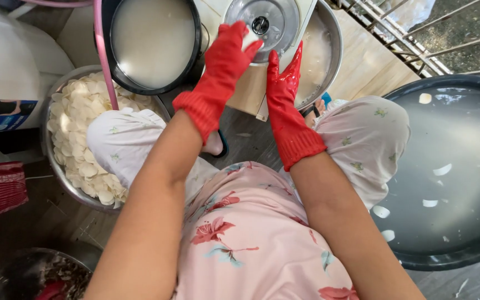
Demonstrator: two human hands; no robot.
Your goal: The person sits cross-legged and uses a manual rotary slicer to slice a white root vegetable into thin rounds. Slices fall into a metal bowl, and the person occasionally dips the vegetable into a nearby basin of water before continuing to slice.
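Note:
Both my hands wear red rubber gloves. My left hand (226,55) presses a white piece against the round metal blade disc (262,25) of a slicing machine in front of me, fingers curled on the piece. My right hand (283,78) is held flat and upright beside the machine's lower edge, fingers together, holding nothing I can see. A metal bowl (331,50) sits behind and under the machine, holding pale liquid.
A metal basin (48,139) of white slices lies at the left, under my knee. A black pot (154,41) of milky liquid stands behind it with a pink hose (102,50). A large dark tub (451,166) of water with floating slices is at right. Railing at top right.

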